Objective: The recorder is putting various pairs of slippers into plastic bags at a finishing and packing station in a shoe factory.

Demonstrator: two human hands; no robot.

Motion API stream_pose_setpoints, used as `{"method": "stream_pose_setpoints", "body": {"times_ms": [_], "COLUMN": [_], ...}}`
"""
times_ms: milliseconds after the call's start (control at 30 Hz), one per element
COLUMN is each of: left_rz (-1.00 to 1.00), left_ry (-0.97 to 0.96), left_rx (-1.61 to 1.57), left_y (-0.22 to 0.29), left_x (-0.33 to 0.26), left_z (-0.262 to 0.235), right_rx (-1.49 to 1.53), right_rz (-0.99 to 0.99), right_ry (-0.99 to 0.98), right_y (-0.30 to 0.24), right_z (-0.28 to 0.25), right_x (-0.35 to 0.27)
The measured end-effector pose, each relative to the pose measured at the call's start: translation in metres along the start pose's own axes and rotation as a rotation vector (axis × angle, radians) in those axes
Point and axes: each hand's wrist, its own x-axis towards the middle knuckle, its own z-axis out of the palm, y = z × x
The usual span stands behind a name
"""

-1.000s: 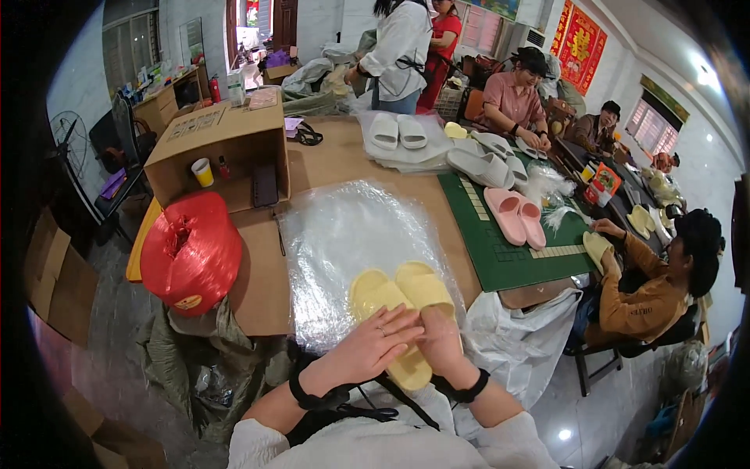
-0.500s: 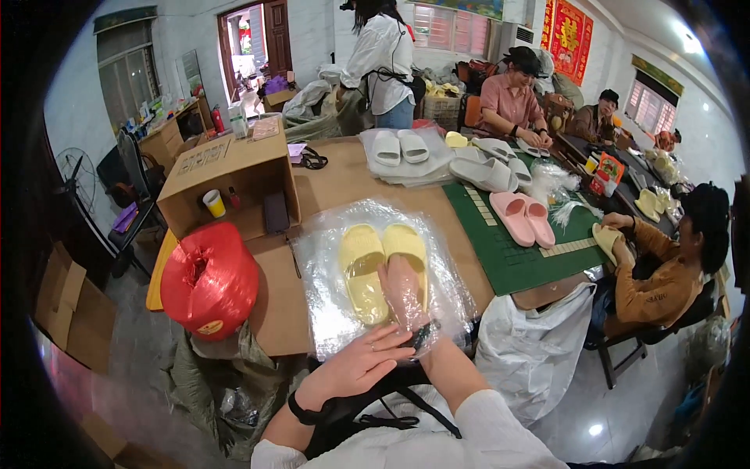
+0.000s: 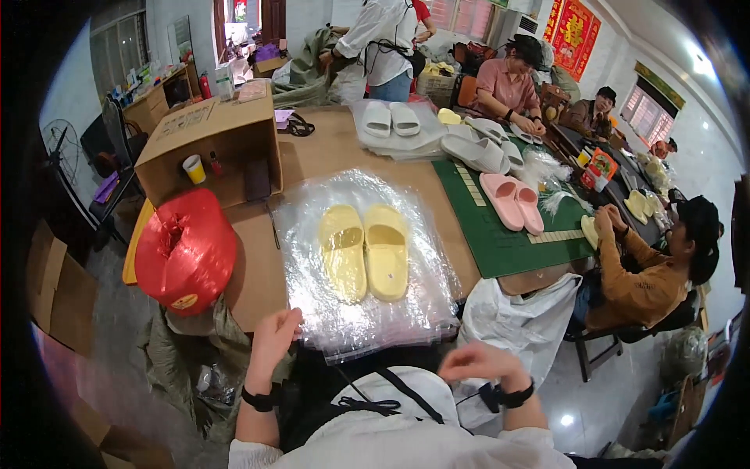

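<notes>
A pair of yellow slide slippers [image 3: 387, 270] lies side by side in a clear plastic bag [image 3: 312, 234], on top of several flat clear bags at the table's near edge. Glare from the film shows over the slippers. My left hand [image 3: 273, 336] is at the bag's near left corner, fingers closed and fingertips against its edge; it seems to pinch the film. Off the bag's near right corner, my right hand [image 3: 483, 364] hovers with loosely bent fingers and holds nothing.
A red roll of plastic twine [image 3: 186, 254] and an open cardboard box [image 3: 211, 144] stand on the left. Pink slippers [image 3: 512, 202] rest on the green mat [image 3: 476, 234]. Grey slippers [image 3: 391, 119] lie farther back. A co-worker [image 3: 644, 262] sits at the right.
My right hand has come out of the bag, off the yellow slipper, and drawn back to the right. My left hand has moved left from my right wrist to the bag's corner.
</notes>
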Motion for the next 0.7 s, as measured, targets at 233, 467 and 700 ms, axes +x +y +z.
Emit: {"method": "stream_pose_setpoints", "body": {"times_ms": [233, 467, 700], "left_rz": [-0.026, 0.039, 0.037], "left_ry": [-0.141, -0.185, -0.188], "left_rx": [0.170, -0.104, -0.174], "left_y": [0.012, -0.015, -0.021], "left_x": [0.005, 0.010, 0.013], "left_z": [0.032, 0.036, 0.030], "right_rx": [0.068, -0.169, 0.184], "right_rz": [-0.093, 0.086, -0.071], "right_ry": [0.810, 0.593, 0.639], "right_y": [0.002, 0.032, 0.079], "right_z": [-0.043, -0.061, -0.065], "right_x": [0.036, 0.113, 0.108]}}
